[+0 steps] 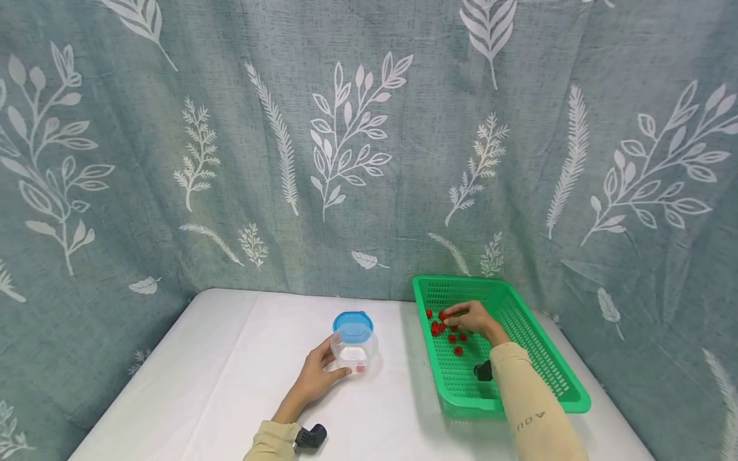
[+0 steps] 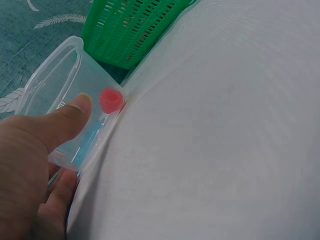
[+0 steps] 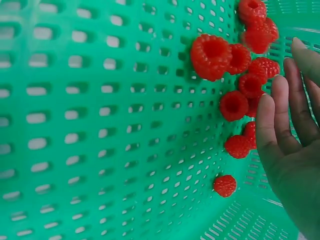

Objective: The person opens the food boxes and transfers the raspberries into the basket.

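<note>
My left hand (image 1: 319, 374) grips a clear plastic container (image 1: 340, 352) on the white table, with the thumb on its near side and the fingers round the back. One red raspberry (image 2: 111, 100) lies at the bottom of the container. Just behind it is a blue lid (image 1: 353, 317), partly seen through the clear wall. My right hand (image 1: 469, 318) is inside the green basket (image 1: 461, 404), reaching over several raspberries (image 3: 233, 105). In the right wrist view its fingers are extended, the fingertips close beside the raspberries, and no berry shows between thumb and fingers.
The basket has perforated raised walls and stands on the right side of the white table (image 1: 219, 358). A green leaf-patterned curtain (image 1: 357, 243) hangs behind the table and along both sides.
</note>
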Demonstrator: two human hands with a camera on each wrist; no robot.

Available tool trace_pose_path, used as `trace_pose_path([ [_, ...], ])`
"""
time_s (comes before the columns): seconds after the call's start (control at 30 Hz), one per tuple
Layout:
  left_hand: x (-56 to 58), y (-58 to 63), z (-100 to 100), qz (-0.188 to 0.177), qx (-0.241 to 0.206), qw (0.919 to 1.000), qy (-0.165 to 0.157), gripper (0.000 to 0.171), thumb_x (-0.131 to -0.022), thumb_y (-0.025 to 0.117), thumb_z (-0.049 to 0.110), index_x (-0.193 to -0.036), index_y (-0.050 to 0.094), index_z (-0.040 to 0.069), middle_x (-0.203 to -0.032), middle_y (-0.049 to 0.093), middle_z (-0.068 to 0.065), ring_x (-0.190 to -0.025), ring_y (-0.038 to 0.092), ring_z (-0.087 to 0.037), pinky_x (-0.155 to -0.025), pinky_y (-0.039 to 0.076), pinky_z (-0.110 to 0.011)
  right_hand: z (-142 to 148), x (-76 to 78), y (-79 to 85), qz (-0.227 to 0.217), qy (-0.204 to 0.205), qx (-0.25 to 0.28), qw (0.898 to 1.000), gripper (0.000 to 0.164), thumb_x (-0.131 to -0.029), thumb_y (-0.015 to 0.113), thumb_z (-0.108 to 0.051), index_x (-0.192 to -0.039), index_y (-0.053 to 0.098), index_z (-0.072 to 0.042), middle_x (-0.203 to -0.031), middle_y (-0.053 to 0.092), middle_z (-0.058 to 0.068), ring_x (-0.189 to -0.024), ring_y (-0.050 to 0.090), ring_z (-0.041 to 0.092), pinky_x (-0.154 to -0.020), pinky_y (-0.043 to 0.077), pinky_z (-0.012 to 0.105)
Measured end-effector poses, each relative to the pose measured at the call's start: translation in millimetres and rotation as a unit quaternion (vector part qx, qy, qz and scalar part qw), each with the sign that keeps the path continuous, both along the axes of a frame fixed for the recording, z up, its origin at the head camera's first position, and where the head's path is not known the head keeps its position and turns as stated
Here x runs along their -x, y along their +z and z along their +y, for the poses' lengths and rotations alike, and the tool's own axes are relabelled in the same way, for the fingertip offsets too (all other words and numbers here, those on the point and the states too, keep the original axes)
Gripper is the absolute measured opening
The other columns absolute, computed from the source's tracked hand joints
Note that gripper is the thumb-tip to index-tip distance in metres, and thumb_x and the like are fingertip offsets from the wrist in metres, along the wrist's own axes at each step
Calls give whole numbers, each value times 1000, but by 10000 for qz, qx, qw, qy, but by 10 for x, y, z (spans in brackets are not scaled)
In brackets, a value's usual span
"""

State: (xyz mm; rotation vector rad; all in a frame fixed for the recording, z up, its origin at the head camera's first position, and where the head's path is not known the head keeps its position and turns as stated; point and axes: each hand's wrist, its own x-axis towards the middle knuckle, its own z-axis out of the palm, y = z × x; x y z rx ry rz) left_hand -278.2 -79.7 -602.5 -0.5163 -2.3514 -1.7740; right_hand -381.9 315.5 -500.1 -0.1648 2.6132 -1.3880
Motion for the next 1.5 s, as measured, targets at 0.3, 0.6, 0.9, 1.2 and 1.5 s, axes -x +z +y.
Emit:
trace_pose_path([
  [0.3, -17, 6, 18, 20, -129, 9999, -46, 89, -81, 85, 10, -155, 36, -1, -148, 51, -25, -137, 51, -40, -115, 43, -44, -159, -4, 237, 343, 130, -256, 9990, 29, -101, 64, -17, -124, 68, 1, -124, 67, 19, -114, 62, 37, -98, 54, 57],
  [0.6, -36, 37, 7, 37, -88, 10000, -1, 88, -82, 84, 9, -154, 36, -3, -146, 53, -26, -135, 52, -41, -114, 44, -43, -591, -330, 848, 777, 914, -241, 9925, 33, -105, 57, -21, -129, 67, -1, -135, 62, 22, -119, 62, 36, -95, 58, 46],
  [0.9, -44, 49, 18, 151, -24, 9999, 57, 86, -82, 83, 7, -153, 37, -5, -143, 55, -27, -133, 54, -43, -113, 45, -45, -1283, -904, 1125, 1240, 1472, 96, 9812, 26, -102, 62, -20, -121, 72, -5, -123, 70, 14, -113, 64, 32, -98, 56, 50],
  [1.2, -35, 54, 19, 182, -88, 9998, -34, 85, -83, 83, 6, -153, 37, -5, -145, 53, -27, -134, 53, -44, -113, 45, -47, -1769, -1121, 808, 1770, 1482, 336, 9724, 19, -100, 65, -16, -111, 75, -5, -109, 74, 11, -99, 66, 26, -82, 59, 34],
  [1.5, -36, 64, 10, 84, -212, 9997, -91, 87, -82, 83, 5, -153, 36, -5, -145, 53, -29, -133, 54, -43, -113, 45, -44, -1940, -1016, 175, 2106, 576, 946, 9713, 13, -95, 68, -8, -104, 77, -4, -120, 70, 16, -116, 61, 36, -100, 53, 55],
])
